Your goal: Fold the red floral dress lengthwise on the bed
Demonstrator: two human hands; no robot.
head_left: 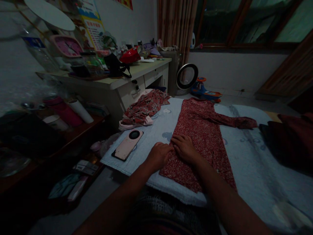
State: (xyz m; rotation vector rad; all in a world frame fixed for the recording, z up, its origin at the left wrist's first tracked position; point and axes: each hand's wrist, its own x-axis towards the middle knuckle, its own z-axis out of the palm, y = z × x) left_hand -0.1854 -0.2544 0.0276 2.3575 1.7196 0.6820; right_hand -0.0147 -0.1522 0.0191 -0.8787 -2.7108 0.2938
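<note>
A long red floral-print cloth garment [202, 137] lies flat, lengthwise on the pale blue bed cover [246, 163], one sleeve stretched right. Left hand [159, 156] curled, right hand [184, 147] flat with fingers together, both pressing its near left edge.

Bed [246, 156]: red dress [205, 137], phone [127, 145].

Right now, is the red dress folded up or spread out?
Spread out: the red patterned fabric dress lies flat and lengthwise on the bed, one sleeve stretched sideways.

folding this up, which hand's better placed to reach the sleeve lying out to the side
Right, probably. The right hand rests flat on the dress, and the sleeve stretches out on that same side. The left hand sits at the dress's opposite edge, so it would have to cross over.
</note>
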